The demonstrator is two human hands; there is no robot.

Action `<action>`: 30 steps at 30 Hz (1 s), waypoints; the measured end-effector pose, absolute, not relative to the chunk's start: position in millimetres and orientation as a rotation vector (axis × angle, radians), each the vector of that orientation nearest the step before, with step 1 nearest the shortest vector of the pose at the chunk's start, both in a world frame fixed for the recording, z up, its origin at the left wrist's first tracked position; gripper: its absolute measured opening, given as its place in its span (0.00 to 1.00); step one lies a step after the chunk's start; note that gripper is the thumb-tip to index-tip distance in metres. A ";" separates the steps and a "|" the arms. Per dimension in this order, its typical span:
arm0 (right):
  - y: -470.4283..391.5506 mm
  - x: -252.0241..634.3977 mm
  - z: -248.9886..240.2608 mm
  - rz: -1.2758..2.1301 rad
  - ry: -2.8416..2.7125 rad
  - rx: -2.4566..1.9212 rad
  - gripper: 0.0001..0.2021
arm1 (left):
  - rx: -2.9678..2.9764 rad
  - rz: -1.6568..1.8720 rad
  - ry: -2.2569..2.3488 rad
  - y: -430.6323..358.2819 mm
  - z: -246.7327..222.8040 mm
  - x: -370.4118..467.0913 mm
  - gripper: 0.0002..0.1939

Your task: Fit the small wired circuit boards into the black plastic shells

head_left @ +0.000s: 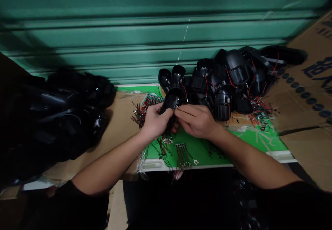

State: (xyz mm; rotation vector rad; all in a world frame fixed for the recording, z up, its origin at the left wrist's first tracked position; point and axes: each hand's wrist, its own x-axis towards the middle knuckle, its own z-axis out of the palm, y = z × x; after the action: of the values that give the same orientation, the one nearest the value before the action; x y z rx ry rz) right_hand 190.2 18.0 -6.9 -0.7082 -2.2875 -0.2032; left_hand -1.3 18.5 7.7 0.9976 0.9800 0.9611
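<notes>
Between the closed fingers of our left hand (156, 121) and the pinching fingertips of our right hand (198, 120), we hold a black shell (173, 99).

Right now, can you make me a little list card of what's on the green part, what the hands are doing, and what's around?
Left hand: holds a black plastic piece
Right hand: fingertips at that piece; whether they pinch something small is unclear
Near edge of green surface: a row of small parts with wires
Left side: dark pile of black shells
Right side: more black pieces, some with red wires, and a wire tangle
Far right: cardboard box
Behind: green ridged wall
</notes>
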 end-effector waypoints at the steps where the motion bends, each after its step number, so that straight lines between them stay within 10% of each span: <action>1: 17.9 190.4 -6.6 -0.201 -2.290 -0.723 0.13 | 0.997 0.955 0.984 18.6 7.6 -1.4 0.07; 30: 15.9 187.9 8.2 0.206 -1.922 -0.989 0.09 | 1.110 0.938 0.902 28.1 13.4 -7.5 0.18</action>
State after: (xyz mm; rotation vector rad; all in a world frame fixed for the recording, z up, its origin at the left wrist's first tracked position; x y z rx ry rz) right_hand 187.9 15.9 8.2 -0.9887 -1.9223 0.2056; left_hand -7.5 28.1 13.4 1.1098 0.9023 0.9376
